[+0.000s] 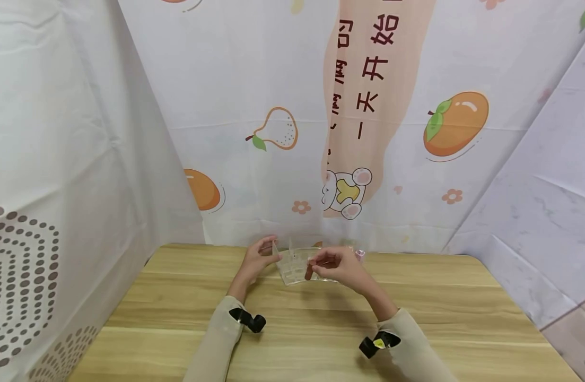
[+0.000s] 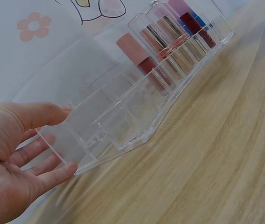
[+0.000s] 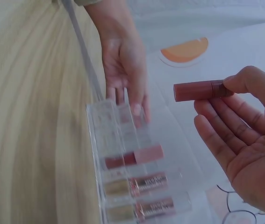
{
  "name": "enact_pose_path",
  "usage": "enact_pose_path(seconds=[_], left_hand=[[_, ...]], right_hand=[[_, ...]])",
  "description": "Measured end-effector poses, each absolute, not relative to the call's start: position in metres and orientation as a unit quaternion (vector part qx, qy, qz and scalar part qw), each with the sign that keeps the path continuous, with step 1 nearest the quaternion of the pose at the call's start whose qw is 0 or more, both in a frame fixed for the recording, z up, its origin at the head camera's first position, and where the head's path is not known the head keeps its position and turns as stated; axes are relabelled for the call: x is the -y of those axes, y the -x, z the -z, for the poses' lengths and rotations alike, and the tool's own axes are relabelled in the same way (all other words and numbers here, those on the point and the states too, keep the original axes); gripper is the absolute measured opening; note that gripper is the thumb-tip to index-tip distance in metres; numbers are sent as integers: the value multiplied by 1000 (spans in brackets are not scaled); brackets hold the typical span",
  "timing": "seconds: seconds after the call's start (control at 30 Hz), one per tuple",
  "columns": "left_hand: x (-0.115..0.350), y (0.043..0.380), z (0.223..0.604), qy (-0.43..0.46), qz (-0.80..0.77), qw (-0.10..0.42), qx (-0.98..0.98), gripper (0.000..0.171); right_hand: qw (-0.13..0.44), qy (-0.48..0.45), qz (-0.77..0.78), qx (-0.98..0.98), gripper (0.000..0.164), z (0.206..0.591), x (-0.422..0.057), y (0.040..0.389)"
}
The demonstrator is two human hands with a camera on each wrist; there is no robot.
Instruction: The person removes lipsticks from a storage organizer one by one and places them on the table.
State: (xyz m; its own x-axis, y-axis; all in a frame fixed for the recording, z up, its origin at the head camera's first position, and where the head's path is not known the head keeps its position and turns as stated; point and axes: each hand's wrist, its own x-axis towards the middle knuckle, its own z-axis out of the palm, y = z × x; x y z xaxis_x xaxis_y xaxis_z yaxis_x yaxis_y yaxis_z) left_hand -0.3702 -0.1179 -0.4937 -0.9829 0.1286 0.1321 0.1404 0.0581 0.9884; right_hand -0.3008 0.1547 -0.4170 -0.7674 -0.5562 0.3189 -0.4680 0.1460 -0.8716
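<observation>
At the far left, a white cloth (image 1: 72, 132) printed with brown dots is noted, hung beside the wood-grained counter (image 1: 168, 302). Next, a black wrist camera (image 1: 248, 319) is seen strapped over the left sleeve (image 1: 216, 339). The clear organizer (image 2: 118, 123), set on the counter near the back cloth (image 1: 249, 175), is held at its left end by the left hand (image 1: 258, 263); the end wall is pinched between thumb and fingers. The compartments nearest that hand are seen to be unfilled. Further right, a pink-capped tube (image 2: 132, 49), two clear-topped tubes with shiny bands and a dark-red-capped tube (image 2: 191, 22) are stood in a row. A brown-red tube (image 3: 195, 91) is held in the air just beside the organizer, tilted in the head view; its darker end is pinched between thumb and fingers of the right hand (image 1: 345, 268). At the far right, a marbled cloth (image 1: 535, 212) is noted.
</observation>
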Motion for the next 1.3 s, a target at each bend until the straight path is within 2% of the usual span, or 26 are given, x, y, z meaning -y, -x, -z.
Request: enact_pose_path(seconds=[0.4,1.3], left_hand=[[116,366,508,93,657,11,748,58],[119,372,496,102,664,9,741,59]], right_hand=[[87,378,556,-735,14,436,-134,302],[84,369,494,-783,13,456,-111,309]])
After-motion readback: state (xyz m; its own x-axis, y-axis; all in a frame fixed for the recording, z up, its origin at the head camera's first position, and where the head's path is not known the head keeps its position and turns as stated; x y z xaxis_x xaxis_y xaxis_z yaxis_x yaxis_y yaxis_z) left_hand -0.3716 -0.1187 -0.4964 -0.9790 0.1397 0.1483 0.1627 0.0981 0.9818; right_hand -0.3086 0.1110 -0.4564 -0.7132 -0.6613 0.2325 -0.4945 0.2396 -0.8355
